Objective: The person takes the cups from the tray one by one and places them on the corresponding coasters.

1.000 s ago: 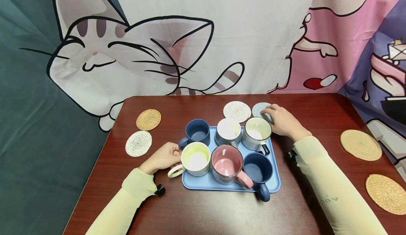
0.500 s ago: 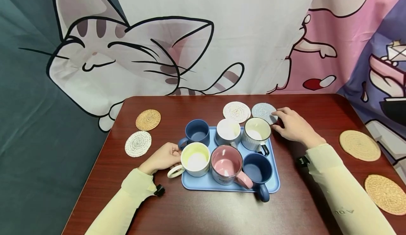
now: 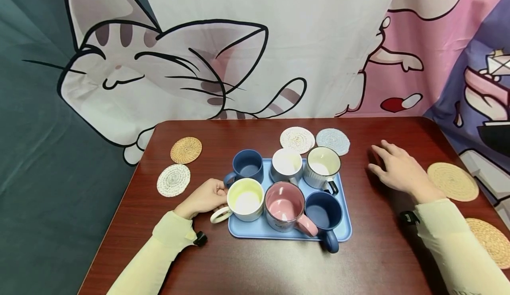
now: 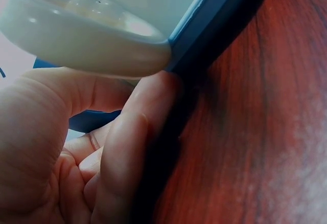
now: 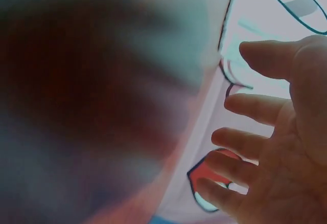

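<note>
The left hand (image 3: 205, 196) grips the left rim of a blue tray (image 3: 255, 232), its fingers curled, just below the handle of a cream mug (image 3: 245, 204); whether they touch that handle is hard to tell. The right hand (image 3: 394, 167) is well apart from it, palm down with fingers spread and holding nothing, between the tray and a beige coaster (image 3: 453, 181).

Six upright mugs stand in the tray. Nearest the left hand, the cream mug shows a yellow inside and white bottom; beyond it sits a navy mug (image 3: 248, 166). In the middle are a pink mug (image 3: 284, 204), pink inside too, and a white mug (image 3: 286, 165) behind. On the right hand's side stand a dark blue mug (image 3: 324, 213) and a ribbed mug (image 3: 322, 171) with a cream inside and black handle.

Ahead of the right hand, to its left, a pale blue coaster (image 3: 333, 141) lies on the surface (image 3: 279, 268).
</note>
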A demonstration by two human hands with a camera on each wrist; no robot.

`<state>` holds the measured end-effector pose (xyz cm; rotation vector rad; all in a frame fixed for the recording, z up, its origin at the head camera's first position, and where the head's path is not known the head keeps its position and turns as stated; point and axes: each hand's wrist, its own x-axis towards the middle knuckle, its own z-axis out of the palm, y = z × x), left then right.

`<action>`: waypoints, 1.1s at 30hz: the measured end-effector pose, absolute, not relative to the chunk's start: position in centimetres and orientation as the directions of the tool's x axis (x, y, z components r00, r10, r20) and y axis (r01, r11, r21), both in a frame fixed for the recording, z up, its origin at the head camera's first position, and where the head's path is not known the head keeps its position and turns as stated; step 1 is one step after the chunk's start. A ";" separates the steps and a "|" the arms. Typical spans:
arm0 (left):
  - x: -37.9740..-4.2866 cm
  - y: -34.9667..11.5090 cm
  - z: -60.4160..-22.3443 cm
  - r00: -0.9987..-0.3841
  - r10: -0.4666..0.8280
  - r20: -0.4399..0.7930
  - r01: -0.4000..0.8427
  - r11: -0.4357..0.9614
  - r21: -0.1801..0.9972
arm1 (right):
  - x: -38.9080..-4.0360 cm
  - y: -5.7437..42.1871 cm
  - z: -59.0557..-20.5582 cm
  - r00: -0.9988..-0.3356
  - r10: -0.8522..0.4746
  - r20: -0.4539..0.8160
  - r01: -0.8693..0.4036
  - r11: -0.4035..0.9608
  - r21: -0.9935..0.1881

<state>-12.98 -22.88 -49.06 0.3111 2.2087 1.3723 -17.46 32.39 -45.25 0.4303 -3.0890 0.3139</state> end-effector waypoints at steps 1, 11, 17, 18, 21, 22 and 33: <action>-13.0 -22.9 -49.1 -0.840 0.449 -0.306 -0.076 0.460 0.885 | -17.2 32.9 -45.4 -0.965 -0.260 0.035 -0.262 0.946 -0.191; -13.0 -22.9 -49.1 -0.839 0.446 -0.311 -0.086 0.456 0.886 | -14.6 39.0 -46.5 -0.973 -0.214 0.090 -0.227 0.958 -0.177; -13.1 -22.9 -49.0 -0.841 0.440 -0.316 -0.086 0.468 0.880 | -13.1 41.9 -46.2 -0.987 -0.152 0.051 -0.157 0.983 -0.099; -13.1 -22.9 -49.0 -0.842 0.437 -0.315 -0.084 0.472 0.877 | -12.8 42.3 -46.2 -0.989 -0.143 0.046 -0.147 0.982 -0.117; -13.1 -22.9 -49.1 -0.845 0.435 -0.311 -0.074 0.481 0.874 | -12.1 43.5 -46.4 -0.995 -0.101 0.027 -0.104 0.984 -0.144; -13.1 -22.9 -49.1 -0.846 0.433 -0.311 -0.073 0.483 0.872 | -11.8 43.9 -46.5 -0.996 -0.091 0.021 -0.093 0.985 -0.144; -13.0 -22.8 -48.9 -0.839 0.440 -0.321 -0.095 0.461 0.882 | -10.6 45.7 -47.0 -0.997 -0.078 0.000 -0.078 0.987 -0.138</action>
